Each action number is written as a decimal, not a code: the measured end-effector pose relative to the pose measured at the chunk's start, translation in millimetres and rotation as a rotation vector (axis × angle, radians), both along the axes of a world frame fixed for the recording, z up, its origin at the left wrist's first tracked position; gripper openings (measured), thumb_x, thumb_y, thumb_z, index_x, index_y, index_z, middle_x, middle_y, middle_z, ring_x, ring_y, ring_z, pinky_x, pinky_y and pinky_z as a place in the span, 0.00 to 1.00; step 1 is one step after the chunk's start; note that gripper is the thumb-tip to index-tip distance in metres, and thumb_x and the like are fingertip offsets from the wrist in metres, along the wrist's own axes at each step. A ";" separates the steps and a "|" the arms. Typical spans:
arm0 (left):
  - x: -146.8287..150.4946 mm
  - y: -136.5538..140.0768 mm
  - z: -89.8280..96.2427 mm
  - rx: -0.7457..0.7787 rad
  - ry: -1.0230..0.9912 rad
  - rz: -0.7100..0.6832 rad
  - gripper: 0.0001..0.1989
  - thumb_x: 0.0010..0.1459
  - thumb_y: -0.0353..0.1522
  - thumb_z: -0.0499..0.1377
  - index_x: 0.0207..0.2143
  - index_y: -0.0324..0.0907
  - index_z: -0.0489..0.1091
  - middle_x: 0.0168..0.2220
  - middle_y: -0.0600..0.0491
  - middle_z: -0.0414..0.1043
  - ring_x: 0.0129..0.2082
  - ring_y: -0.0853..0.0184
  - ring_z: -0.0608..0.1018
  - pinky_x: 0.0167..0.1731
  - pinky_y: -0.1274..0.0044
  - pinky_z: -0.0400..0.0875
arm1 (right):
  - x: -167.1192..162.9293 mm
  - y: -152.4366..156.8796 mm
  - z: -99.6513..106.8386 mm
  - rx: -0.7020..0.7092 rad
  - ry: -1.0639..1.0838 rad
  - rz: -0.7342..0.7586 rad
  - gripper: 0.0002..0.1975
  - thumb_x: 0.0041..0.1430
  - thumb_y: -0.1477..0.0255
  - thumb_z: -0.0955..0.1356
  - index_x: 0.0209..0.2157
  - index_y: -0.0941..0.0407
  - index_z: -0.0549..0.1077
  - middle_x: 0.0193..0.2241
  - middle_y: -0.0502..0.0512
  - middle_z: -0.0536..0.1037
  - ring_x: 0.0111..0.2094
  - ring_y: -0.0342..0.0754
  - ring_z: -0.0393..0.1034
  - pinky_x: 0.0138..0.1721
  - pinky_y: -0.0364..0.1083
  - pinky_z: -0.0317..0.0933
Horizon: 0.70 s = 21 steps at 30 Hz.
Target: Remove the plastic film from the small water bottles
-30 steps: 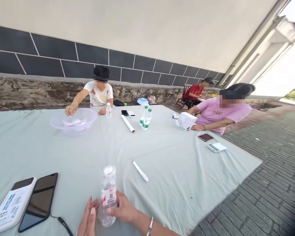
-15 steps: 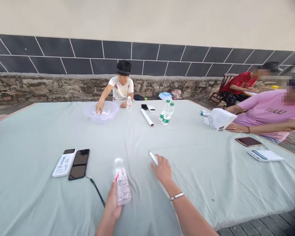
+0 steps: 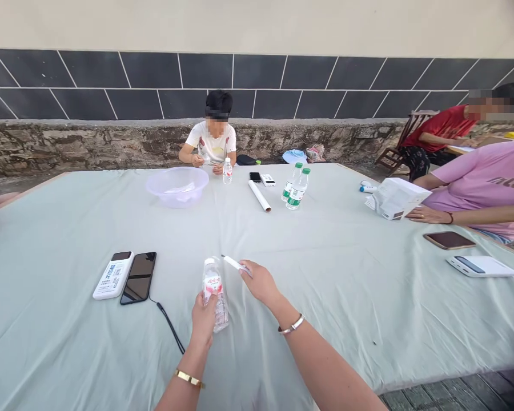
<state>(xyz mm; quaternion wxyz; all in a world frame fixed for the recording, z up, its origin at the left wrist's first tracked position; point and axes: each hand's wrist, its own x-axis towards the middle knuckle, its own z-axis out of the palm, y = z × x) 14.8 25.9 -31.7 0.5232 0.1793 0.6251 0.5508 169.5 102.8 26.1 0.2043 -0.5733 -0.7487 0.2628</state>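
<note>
A person's bare hands and forearms, dressed only with a bracelet at each wrist; behind the left hand sits a gold-coloured bracelet, a narrow, flat band with a polished face, broken into brighter and darker stretches; behind the right hand sits a silver-coloured bracelet, a slim, shiny band that curves over the wrist and catches the light along its upper side; both pieces look rigid and smooth, and any fine engraving is too small to read; the left forearm and right forearm are uncovered down to the lower edge of the view.
</note>
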 end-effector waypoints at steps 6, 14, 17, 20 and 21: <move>-1.5 2.2 2.9 -0.042 -0.022 -0.050 0.24 0.47 0.44 0.62 0.44 0.40 0.69 0.36 0.48 0.76 0.33 0.62 0.78 0.32 0.73 0.70 | -22.2 3.7 27.7 0.065 -0.194 0.037 0.15 0.59 0.73 0.62 0.45 0.49 0.74 0.38 0.52 0.76 0.37 0.47 0.70 0.34 0.42 0.56; -4.1 1.1 4.1 0.001 -0.026 -0.009 0.25 0.51 0.46 0.61 0.44 0.38 0.70 0.43 0.44 0.75 0.44 0.58 0.77 0.39 0.73 0.72 | 10.8 -46.8 56.7 -0.023 -0.087 0.318 0.14 0.54 0.75 0.64 0.38 0.48 0.78 0.28 0.48 0.75 0.32 0.44 0.68 0.33 0.41 0.55; -6.3 1.2 3.5 -0.014 -0.040 0.000 0.22 0.53 0.45 0.60 0.43 0.38 0.71 0.43 0.43 0.76 0.43 0.59 0.78 0.38 0.72 0.73 | 27.7 -59.0 65.9 -0.173 -0.011 0.499 0.14 0.50 0.77 0.66 0.37 0.49 0.79 0.27 0.48 0.75 0.30 0.43 0.67 0.32 0.40 0.56; -7.5 2.0 2.5 -0.033 -0.066 0.011 0.21 0.55 0.43 0.59 0.44 0.38 0.70 0.45 0.41 0.75 0.44 0.59 0.78 0.39 0.71 0.73 | 39.7 -56.8 62.8 -0.362 0.080 0.635 0.13 0.47 0.75 0.69 0.36 0.52 0.80 0.28 0.49 0.76 0.29 0.43 0.67 0.30 0.40 0.57; -7.5 2.1 2.1 -0.037 -0.074 0.014 0.20 0.55 0.43 0.59 0.45 0.38 0.70 0.46 0.41 0.75 0.45 0.59 0.77 0.40 0.71 0.73 | 42.4 -52.9 57.3 -0.397 0.128 0.633 0.13 0.47 0.74 0.69 0.37 0.52 0.79 0.29 0.50 0.76 0.29 0.43 0.68 0.31 0.40 0.58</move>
